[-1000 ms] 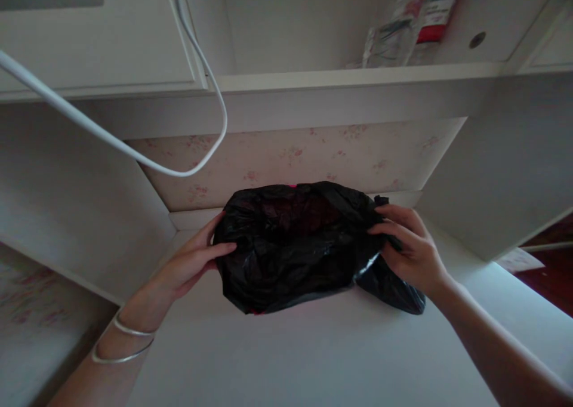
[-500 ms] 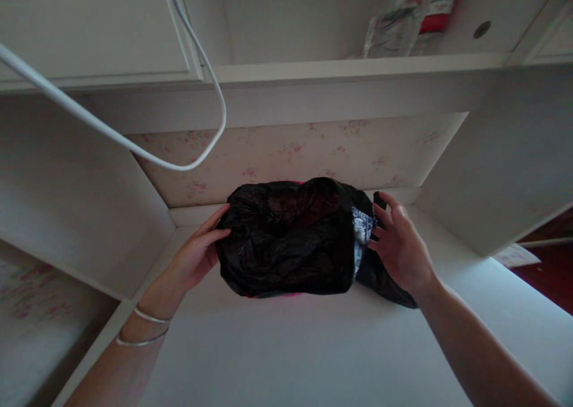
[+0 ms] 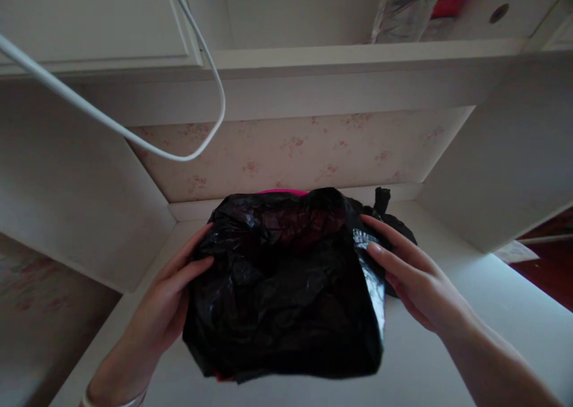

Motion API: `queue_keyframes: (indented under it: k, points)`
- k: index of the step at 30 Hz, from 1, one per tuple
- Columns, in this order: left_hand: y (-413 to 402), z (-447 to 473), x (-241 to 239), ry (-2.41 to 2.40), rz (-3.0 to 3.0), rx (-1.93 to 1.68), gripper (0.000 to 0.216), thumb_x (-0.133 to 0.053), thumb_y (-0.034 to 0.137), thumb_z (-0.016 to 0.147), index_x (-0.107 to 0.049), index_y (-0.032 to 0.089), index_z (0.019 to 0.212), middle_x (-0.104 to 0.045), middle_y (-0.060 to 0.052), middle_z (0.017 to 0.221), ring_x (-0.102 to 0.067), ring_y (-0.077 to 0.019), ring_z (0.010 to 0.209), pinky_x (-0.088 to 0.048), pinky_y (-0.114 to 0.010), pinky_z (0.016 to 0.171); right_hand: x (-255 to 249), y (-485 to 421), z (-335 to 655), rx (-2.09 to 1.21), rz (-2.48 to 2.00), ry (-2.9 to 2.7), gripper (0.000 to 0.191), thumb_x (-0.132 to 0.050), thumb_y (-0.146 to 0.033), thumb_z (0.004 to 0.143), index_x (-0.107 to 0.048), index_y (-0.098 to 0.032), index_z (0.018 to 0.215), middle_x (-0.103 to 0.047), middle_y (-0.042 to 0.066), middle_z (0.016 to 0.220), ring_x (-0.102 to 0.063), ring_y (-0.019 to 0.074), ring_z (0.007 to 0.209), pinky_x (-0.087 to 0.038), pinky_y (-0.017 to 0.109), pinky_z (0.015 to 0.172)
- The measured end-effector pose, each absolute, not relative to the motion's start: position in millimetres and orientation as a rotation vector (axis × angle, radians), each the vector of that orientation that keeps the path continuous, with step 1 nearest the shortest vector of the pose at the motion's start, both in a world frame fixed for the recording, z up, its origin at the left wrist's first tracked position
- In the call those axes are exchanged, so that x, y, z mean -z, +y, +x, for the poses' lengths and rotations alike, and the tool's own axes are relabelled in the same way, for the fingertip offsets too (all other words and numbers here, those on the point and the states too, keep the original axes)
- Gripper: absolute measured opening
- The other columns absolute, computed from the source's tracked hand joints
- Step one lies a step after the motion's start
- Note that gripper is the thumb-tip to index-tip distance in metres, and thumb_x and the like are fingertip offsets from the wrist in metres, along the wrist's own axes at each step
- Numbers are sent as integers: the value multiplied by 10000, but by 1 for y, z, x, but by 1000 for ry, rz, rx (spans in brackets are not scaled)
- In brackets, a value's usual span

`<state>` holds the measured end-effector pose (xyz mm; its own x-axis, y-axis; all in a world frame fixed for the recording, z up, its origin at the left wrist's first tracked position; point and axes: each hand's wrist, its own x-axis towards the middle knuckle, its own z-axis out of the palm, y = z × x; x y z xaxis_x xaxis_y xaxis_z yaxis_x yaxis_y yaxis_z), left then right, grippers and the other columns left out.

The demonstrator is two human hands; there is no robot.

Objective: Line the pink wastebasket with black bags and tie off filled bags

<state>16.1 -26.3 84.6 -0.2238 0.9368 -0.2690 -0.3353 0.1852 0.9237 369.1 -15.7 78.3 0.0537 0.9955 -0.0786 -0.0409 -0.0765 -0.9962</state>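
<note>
The fingers of the person's left hand (image 3: pixel 163 299) are part-curled, thumb apart from forefinger, and have hold of the left side of a thin, crinkled black plastic bag (image 3: pixel 286 305). The right hand (image 3: pixel 416 273) holds its right side, thumb and forefinger parted along a glossy fold; how hard either presses cannot be told. The bag gapes toward the viewer, in front of the person and over a smooth white desktop (image 3: pixel 501 293); whether anything bears its weight underneath is hidden.

The film looks light, soft and rather slippery, liable to crease or tear under a sharp pinch. A curved bright-pink edge (image 3: pixel 284 191) behind it suggests something stiffer within, so the two opposite sides seem the soundest places to hold, with flat fingers.

Just beyond the right hand sits a bunched black plastic bundle (image 3: pixel 400 227). Farther out are cream wallpaper with pink flowers (image 3: pixel 290 150) and a looping white cable (image 3: pixel 58 85).
</note>
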Motion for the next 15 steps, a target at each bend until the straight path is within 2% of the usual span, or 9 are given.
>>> queue_keyframes:
  k: [4, 6, 9, 12, 14, 15]
  points:
    - [-59, 9, -72, 1359, 597, -1338, 803, -926, 387, 616, -679, 401, 1380, -732, 7, 1376, -635, -376, 1329, -632, -407, 987, -66, -43, 381, -1065, -1246, -1243, 760, -734, -560, 880, -482, -341, 1563, -787, 77, 1086, -761, 287, 910, -661, 404, 774]
    - [-69, 7, -66, 1409, 584, -1369, 797, -938, 414, 580, -706, 406, 1342, -718, 19, 1397, -608, -384, 1358, -618, -403, 1012, -56, -47, 386, -1005, -1243, -1278, 728, -719, -521, 899, -482, -346, 1565, -789, 82, 1058, -763, 300, 902, -668, 404, 738]
    - [-76, 7, -59, 1423, 631, -1391, 778, -938, 448, 576, -715, 423, 1321, -675, 36, 1456, -591, -388, 1372, -645, -373, 955, -45, -44, 388, -1002, -1247, -1278, 701, -700, -483, 921, -468, -360, 1572, -786, 74, 1039, -761, 283, 852, -664, 381, 683]
    - [-80, 5, -52, 1429, 685, -1440, 732, -909, 483, 645, -687, 455, 1342, -638, 51, 1489, -602, -342, 1351, -660, -270, 830, -43, -39, 385, -856, -1266, -1271, 620, -696, -472, 930, -533, -364, 1519, -727, 77, 1256, -740, 262, 964, -653, 362, 729]
    - [-85, 2, -49, 1472, 697, -1519, 668, -891, 496, 687, -683, 474, 1322, -636, 65, 1457, -646, -275, 1257, -635, -188, 741, -48, -43, 384, -560, -1242, -1235, 480, -730, -430, 914, -653, -387, 1385, -599, 47, 1460, -684, 271, 1110, -628, 400, 856]
    - [-89, 0, -48, 1483, 700, -1561, 638, -887, 503, 693, -688, 477, 1299, -648, 63, 1405, -680, -241, 1145, -621, -171, 678, -51, -48, 384, -370, -1212, -1194, 398, -735, -391, 915, -699, -395, 1311, -556, 34, 1491, -661, 273, 1124, -604, 428, 905]
